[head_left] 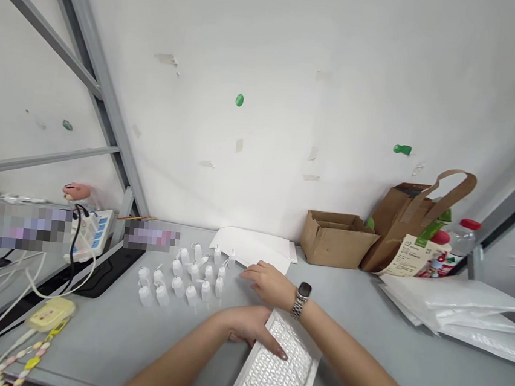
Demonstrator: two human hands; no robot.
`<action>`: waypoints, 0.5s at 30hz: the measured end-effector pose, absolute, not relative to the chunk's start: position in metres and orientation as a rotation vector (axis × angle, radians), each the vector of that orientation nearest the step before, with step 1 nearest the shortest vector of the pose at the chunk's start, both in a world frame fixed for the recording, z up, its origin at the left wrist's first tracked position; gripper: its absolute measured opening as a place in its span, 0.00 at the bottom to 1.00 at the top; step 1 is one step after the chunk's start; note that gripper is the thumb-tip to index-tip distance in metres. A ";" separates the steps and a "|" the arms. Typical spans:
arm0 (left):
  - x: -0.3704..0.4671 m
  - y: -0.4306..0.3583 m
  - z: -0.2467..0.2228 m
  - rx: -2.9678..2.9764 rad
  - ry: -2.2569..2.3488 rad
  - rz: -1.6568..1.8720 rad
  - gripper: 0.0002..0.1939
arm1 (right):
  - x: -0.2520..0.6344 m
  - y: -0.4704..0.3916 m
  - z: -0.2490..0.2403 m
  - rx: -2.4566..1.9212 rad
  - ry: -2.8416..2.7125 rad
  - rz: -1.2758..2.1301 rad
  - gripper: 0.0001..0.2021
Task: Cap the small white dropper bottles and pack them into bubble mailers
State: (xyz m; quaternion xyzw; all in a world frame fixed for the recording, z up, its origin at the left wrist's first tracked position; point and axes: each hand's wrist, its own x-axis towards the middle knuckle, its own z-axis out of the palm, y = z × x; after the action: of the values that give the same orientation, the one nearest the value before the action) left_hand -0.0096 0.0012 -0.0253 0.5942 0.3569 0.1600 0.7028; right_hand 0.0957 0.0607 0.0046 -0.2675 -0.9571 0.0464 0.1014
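My left hand (256, 329) grips a bubble mailer (279, 371) by its upper left edge, with the thumb lying on the bubbled face. The mailer lies at a slant at the front middle of the table. Beyond it my right hand (271, 282), wearing a watch (302, 297) on the wrist, stretches its fingers leftward over the table and holds nothing that I can see. Just left of those fingertips stand several small white squeeze bottles (191, 294) in loose rows. The nearest bottles to the right hand are a small capped one (232, 258) and another (219, 286).
White sheets (252, 245) lie behind the bottles. An open cardboard box (337, 243), a brown paper bag (386, 229) and a plastic bottle (460, 243) stand at the back right. White mailers (451, 306) are stacked at right. A power strip (91, 238) and cables are at left.
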 end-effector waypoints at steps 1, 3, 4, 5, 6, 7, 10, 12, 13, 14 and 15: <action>-0.010 0.001 -0.026 1.296 0.788 0.316 0.24 | 0.090 0.068 -0.001 -0.822 -2.857 0.067 0.17; -0.009 0.002 -0.026 1.238 0.794 0.267 0.23 | 0.084 0.080 -0.010 -0.902 -2.849 -0.007 0.13; -0.009 0.002 -0.025 1.222 0.795 0.270 0.23 | 0.084 0.085 -0.013 -0.940 -2.827 -0.018 0.11; -0.009 0.002 -0.024 1.211 0.790 0.284 0.24 | 0.085 0.089 -0.014 -0.975 -2.803 -0.029 0.10; -0.009 0.002 -0.023 1.203 0.776 0.306 0.24 | 0.088 0.092 -0.015 -1.006 -2.774 -0.034 0.08; -0.009 0.003 -0.022 1.194 0.758 0.334 0.25 | 0.092 0.094 -0.014 -1.033 -2.740 -0.032 0.07; -0.010 0.005 -0.019 1.128 0.757 0.453 0.26 | 0.114 0.095 -0.006 -1.115 -2.587 0.004 0.05; -0.012 0.008 -0.018 1.045 0.778 0.569 0.25 | 0.134 0.091 0.002 -1.184 -2.442 0.026 0.09; -0.013 0.010 -0.019 1.002 0.793 0.634 0.25 | 0.144 0.088 0.005 -1.201 -2.314 0.081 0.12; -0.014 0.012 -0.020 0.967 0.811 0.697 0.25 | 0.154 0.084 0.007 -1.188 -2.145 0.185 0.14; -0.014 0.014 -0.020 0.937 0.836 0.753 0.25 | 0.163 0.079 0.008 -1.147 -1.951 0.322 0.16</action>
State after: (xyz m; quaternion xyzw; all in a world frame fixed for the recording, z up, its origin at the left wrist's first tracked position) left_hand -0.0144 0.0137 -0.0205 0.4278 0.3817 0.3437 0.7438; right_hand 0.1629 0.0791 0.0085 -0.4566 -0.7764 0.1282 0.4151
